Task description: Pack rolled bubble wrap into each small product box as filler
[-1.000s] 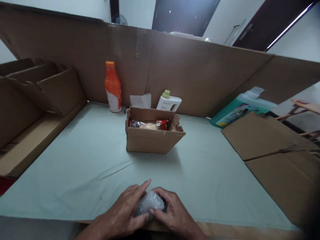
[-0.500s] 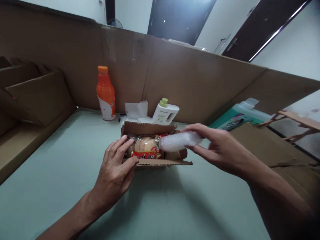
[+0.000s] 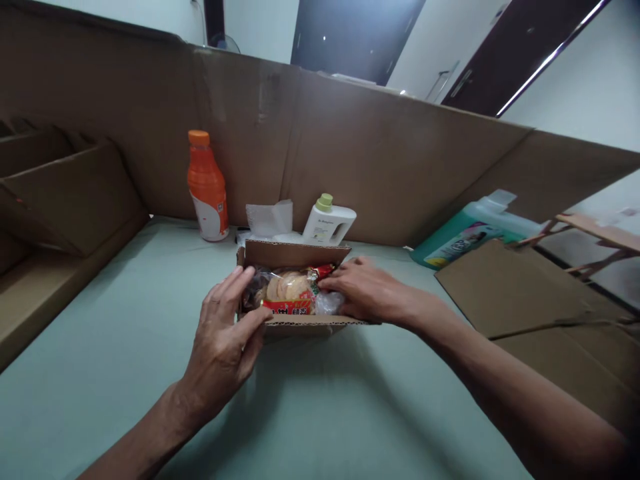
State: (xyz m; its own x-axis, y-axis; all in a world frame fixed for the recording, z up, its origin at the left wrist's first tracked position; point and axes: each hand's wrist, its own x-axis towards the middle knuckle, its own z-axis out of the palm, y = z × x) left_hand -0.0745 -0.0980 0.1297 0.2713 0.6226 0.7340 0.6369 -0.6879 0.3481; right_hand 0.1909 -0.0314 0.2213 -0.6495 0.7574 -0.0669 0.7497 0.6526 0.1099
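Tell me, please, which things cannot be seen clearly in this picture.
Head view:
- Clear bubble-wrap bundle: mostly hidden under the right hand.
- Small open cardboard box: its floor is covered by the snack packet.
- White detergent bottle: label too small to read.
- Left hand: palm unseen.

Bubble-wrapped bundle [image 3: 330,303] inside open cardboard box [image 3: 300,327]

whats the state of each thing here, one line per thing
cardboard box: open, upright on the table
snack packet: sealed, lying in the box
bubble wrap wad: in the box, right hand on it
left hand: on the box's near left corner
right hand: inside the box, palm down
orange bottle: capped, upright
white bottle: capped, upright
green jug: lying on its side
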